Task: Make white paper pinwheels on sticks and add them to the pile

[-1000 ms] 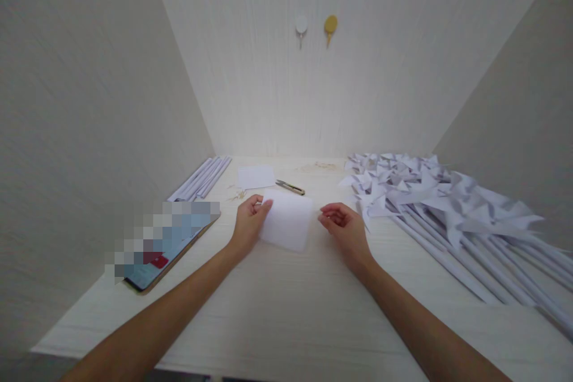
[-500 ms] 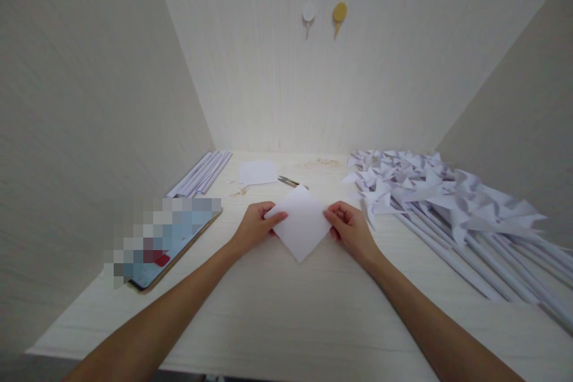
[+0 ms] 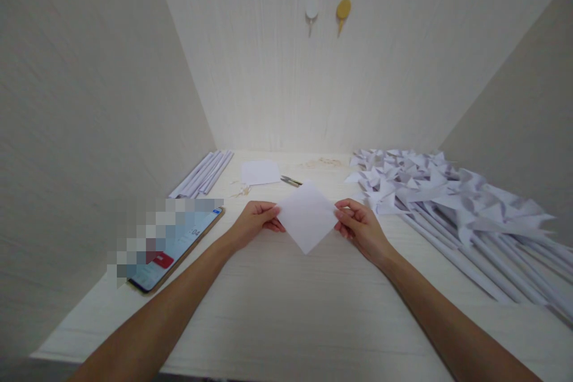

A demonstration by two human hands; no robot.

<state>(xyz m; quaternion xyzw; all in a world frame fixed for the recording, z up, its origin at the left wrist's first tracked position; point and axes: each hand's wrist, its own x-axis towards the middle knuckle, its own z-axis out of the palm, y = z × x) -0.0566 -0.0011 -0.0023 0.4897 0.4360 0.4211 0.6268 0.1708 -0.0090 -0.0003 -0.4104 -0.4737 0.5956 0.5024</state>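
Observation:
A white square sheet of paper (image 3: 307,216) is turned cornerwise in front of me, one corner pointing at me. My left hand (image 3: 258,218) pinches its left corner between thumb and fingers. At the opposite corner, my right hand (image 3: 359,222) pinches the paper in the same way. Just beyond the sheet lies a small pair of snips (image 3: 291,181), partly covered by its far corner. Behind and to the left is a stack of white paper (image 3: 260,172) on the table.
On the right, many white paper pinwheels (image 3: 465,197) with rolled paper sticks (image 3: 483,256) are heaped. Several paper rolls (image 3: 203,174) lie at the back left, a phone (image 3: 179,250) nearer. Small toothpick-like pieces (image 3: 244,191) lie by the stack. Two hooks (image 3: 343,10) hang on the wall.
The sheet has shifted slightly right and away from me. My left hand's grip has moved out to the very corner, with the fingers no longer overlapping the sheet as much.

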